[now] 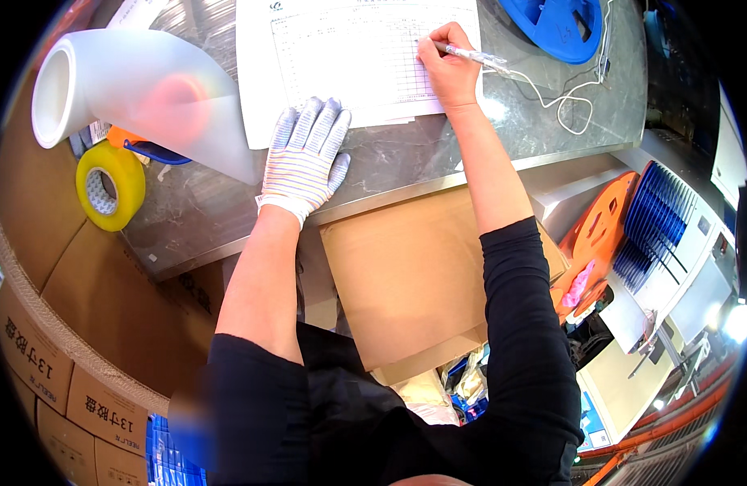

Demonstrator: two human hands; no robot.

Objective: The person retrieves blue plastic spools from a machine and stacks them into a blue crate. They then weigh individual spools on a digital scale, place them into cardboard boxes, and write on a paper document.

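Note:
A white printed form (341, 65) with a ruled grid lies on the grey table top (390, 158). Palm down on its lower left edge rests my left hand (303, 158), in a striped, grey-fingered glove, fingers stretched flat. My bare right hand (454, 69) grips a pen (475, 55) over the grid columns on the sheet's right side. The pen tip is partly hidden by my fingers. Beside my left hand lies a large roll of translucent film (159, 89), its loose end reaching toward the glove.
A yellow tape roll (110, 186) sits at the table's left edge. A blue plastic reel (560, 28) and a white cable (564, 101) lie at the far right. Below the table edge stands a cardboard box (406, 275). An orange reel (596, 235) leans by blue racks (653, 211).

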